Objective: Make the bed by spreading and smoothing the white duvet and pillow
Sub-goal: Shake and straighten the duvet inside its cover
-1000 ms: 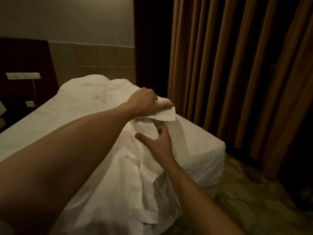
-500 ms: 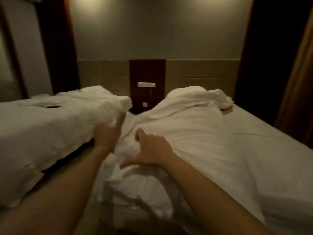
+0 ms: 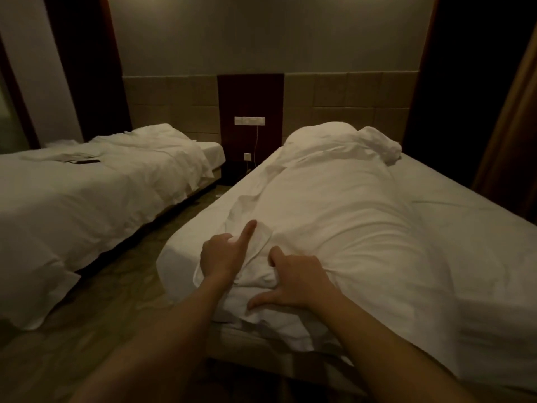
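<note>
Head view shows the left hand [image 3: 222,255] gripping a bunched corner of the white duvet [image 3: 334,222], index finger pointing toward twelve o'clock. At its three o'clock the right hand [image 3: 293,279] presses on the duvet, thumb and fingers spread. The duvet lies heaped lengthwise along the bed [image 3: 465,205]. The pillow [image 3: 319,135] sits at twelve o'clock. At ten o'clock stands a second bed [image 3: 72,193].
</note>
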